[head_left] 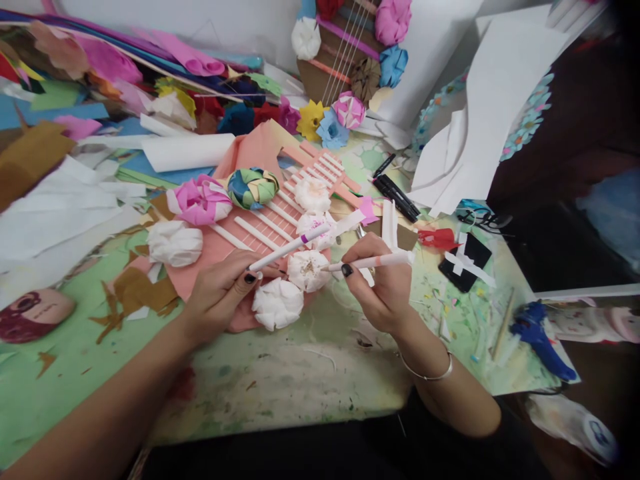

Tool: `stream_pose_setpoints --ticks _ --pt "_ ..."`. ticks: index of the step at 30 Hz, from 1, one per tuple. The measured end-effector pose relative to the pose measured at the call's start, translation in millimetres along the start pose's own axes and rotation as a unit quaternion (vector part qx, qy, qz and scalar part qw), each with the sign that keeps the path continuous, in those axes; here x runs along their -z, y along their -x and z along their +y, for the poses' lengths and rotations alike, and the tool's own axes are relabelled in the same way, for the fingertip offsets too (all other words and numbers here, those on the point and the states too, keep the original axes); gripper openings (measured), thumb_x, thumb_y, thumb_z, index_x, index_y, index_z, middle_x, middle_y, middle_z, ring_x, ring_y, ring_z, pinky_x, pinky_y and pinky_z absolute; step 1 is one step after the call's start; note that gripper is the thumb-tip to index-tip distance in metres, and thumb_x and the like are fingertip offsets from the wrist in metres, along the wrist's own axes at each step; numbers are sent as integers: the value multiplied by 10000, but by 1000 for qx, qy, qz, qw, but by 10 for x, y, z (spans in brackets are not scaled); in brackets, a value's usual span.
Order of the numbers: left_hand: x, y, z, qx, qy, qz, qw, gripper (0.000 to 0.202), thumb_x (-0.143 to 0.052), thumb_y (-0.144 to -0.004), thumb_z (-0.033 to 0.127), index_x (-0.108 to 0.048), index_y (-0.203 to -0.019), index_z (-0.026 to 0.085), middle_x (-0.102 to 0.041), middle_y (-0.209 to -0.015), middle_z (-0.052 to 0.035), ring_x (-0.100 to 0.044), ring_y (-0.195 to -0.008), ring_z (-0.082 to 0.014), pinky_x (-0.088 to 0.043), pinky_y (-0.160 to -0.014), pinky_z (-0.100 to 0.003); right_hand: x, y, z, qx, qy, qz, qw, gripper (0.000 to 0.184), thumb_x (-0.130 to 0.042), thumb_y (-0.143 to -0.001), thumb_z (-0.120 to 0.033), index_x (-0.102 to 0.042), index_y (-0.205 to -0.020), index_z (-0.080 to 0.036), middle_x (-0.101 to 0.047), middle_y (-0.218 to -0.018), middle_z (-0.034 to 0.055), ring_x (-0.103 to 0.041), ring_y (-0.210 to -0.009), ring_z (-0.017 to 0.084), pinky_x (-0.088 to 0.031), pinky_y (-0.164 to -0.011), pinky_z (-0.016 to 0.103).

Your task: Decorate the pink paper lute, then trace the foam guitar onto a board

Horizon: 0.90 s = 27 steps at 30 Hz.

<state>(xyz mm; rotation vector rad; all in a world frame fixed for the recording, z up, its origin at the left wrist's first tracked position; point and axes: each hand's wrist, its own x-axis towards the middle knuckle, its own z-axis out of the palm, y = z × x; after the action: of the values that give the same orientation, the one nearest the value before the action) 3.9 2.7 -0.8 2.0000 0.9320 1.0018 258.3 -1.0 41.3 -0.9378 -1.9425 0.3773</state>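
Note:
My right hand (383, 287) pinches a white marker with a pale orange band (383, 260). Its tip touches the middle of a white paper flower (307, 270) dotted with brown marks. Between the thumb and fingers of my left hand (220, 293) is a white marker with a purple band (290, 248), pointing up to the right; that hand rests at the edge of a salmon paper piece (250, 233) crossed by white strips. Along this piece sit a plain white flower (279, 304), a flower with pink specks (317, 228), a pink-and-white flower (200, 200) and a green-and-blue flower (253, 188).
Black markers (397, 197) lie beyond my right hand. A blue glue gun (543, 340) is near the table's right edge. Rolled white paper (187, 152) and colourful paper flowers crowd the back. Brown paper scraps (143, 290) lie to the left.

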Motion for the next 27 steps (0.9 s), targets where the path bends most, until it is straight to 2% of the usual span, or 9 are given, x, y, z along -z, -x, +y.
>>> stream_pose_setpoints --ticks 8,13,17,22,27 --pt "6 2 -14 4 -5 -1 1000 319 -394 -942 278 -684 -1067 232 -676 -1005 -86 -594 -904 -226 -450 -803 -373 -18 6 -2 -4 3 -14 1000 87 -508 -837 -122 -531 -871 -198 -560 -776 17 -507 -722 141 -405 -648 308" --pt "1 5 -15 -4 -7 3 1000 313 -396 -948 266 -679 -1050 179 -669 -957 -89 -589 -879 -205 -450 -785 -356 -15 -4 -18 7 0 -17 1000 98 -506 -830 -108 -530 -865 -197 -567 -777 16 -501 -709 138 -400 -647 308" --pt "1 2 -1 -5 -3 3 1000 302 -395 -949 233 -676 -1048 186 -670 -1016 -95 -593 -921 -208 -444 -795 -355 -25 5 -14 -3 11 9 1000 96 -515 -836 -112 -532 -886 -192 -564 -788 15 -503 -719 133 -400 -654 302" --pt "8 7 -10 -3 -2 -1 1000 300 -399 -942 237 -677 -1055 219 -674 -1012 -84 -597 -926 -221 -445 -798 -365 -29 16 -1 -8 25 2 1000 94 -516 -842 -121 -533 -894 -197 -573 -803 15 -519 -737 137 -402 -651 299" --pt "1 -5 0 -5 -1 1 1000 303 -395 -944 250 -674 -1033 173 -675 -1011 -98 -585 -887 -217 -448 -801 -376 -20 8 -6 -8 37 9 999 96 -515 -849 -119 -534 -895 -201 -576 -804 13 -520 -740 137 -401 -657 300"
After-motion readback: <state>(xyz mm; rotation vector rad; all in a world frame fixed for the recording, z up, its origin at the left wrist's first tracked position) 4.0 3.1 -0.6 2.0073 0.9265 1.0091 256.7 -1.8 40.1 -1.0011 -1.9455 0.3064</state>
